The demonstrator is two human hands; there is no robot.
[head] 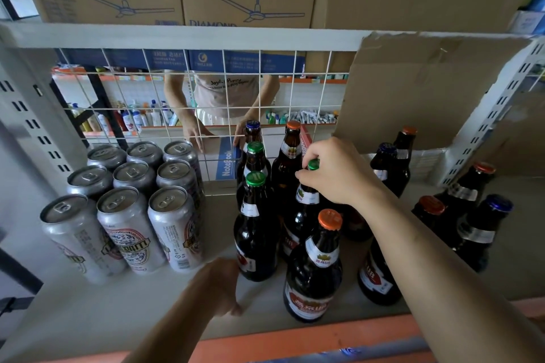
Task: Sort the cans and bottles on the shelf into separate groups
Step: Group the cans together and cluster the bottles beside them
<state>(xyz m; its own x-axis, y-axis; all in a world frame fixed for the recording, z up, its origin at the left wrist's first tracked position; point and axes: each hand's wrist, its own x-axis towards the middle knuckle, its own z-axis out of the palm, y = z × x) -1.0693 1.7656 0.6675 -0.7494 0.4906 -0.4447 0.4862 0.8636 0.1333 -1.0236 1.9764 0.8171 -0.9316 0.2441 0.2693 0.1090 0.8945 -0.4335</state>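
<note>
Nine cans (129, 200) sitting grouped. Right of cans, my right hand (333, 171) pinching green-cap bottle (308, 194) at neck, probably for regrouping it. My left hand (218, 283) hovering right of cans, can't tell grip.

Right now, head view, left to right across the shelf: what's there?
Block of cans → left hand → front green-capped bottle → right hand pinching another green-capped bottle → far-right blue-capped bottle.

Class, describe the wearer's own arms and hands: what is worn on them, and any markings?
The left hand and right hand wear no gloves; no ring, watch or bracelet shows. The left forearm and right forearm are bare, no sleeve in view.
</note>
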